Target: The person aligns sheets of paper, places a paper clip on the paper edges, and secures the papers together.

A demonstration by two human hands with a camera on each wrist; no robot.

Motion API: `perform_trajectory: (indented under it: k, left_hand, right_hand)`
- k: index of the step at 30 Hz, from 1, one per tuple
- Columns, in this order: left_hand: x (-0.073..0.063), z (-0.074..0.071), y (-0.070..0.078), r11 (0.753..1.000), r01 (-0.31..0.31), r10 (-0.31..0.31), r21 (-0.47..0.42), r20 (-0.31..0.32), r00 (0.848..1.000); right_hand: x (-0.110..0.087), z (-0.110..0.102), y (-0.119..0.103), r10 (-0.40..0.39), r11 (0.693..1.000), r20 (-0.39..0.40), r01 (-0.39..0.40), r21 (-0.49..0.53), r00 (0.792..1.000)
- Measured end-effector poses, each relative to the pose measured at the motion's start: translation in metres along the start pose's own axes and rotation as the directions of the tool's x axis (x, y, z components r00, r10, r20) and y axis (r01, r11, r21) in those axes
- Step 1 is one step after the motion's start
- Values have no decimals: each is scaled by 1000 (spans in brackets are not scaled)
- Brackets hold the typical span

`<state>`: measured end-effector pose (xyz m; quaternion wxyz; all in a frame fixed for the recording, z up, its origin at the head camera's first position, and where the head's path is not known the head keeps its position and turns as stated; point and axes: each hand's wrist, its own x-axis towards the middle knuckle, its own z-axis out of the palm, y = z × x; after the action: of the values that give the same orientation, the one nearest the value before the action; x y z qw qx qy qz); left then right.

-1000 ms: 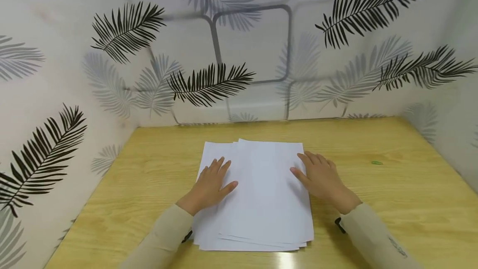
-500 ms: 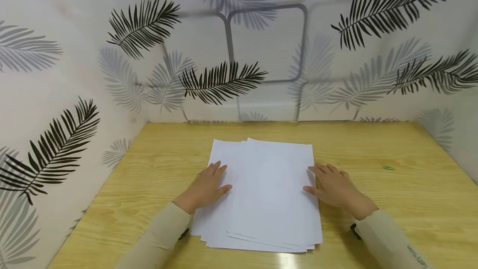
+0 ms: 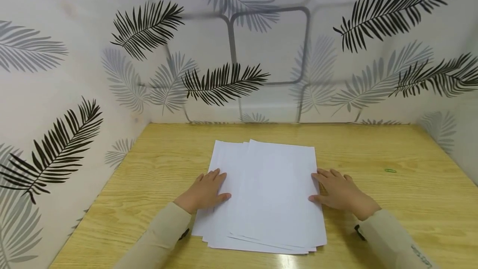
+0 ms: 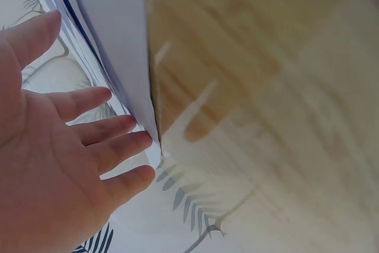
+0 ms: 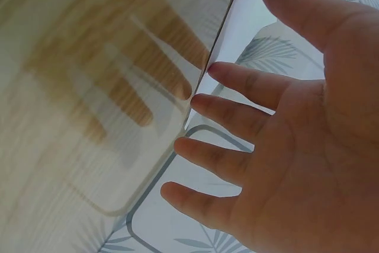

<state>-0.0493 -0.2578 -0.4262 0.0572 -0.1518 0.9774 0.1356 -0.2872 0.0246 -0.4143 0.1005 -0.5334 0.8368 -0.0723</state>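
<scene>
A loose stack of white paper sheets (image 3: 276,194) lies on the table, its sheets fanned slightly out of line. At the stack's left side is my left hand (image 3: 206,190), fingers extended over the paper. My right hand (image 3: 340,190) is at the right edge, its thumb and fingertips at the paper's border. In the left wrist view, the left hand (image 4: 65,140) has its fingers spread and fairly straight, with tips by the sheet edges (image 4: 118,34). The right wrist view has the right hand (image 5: 284,128) with straight, spread fingers near the paper edge (image 5: 237,22).
A small green paper clip (image 3: 390,170) lies on the wooden table (image 3: 149,169) to the right of the stack. Behind and at the sides stand walls (image 3: 269,45) with a dark leaf pattern. The tabletop is glossy and reflects the hands.
Both hands have drawn a little nearer along the stack's sides. The right hand has moved outward from over the paper to its right edge. The view has shifted slightly.
</scene>
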Motion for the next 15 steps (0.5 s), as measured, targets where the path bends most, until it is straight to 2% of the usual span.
perform_trajectory:
  k: [5, 9, 12, 15]
  left_hand:
    - [1, 2, -2, 1000, 0, 0, 2, 7, 1000]
    - [2, 1, -2, 999, 13, -13, -30, -16, 1000]
    - [3, 0, -3, 997, 47, -50, -60, -62, 997]
    - [5, -2, -5, 991, 104, -114, -90, -117, 987]
  right_hand:
    - [1, -2, 0, 7, 1000, 14, -7, 4, 1000]
    - [2, -4, -1, 3, 1000, -15, -3, 28, 1000]
    - [6, -6, -1, 8, 999, -61, -5, 49, 998]
    - [9, -8, 1, 19, 993, -86, -9, 114, 996]
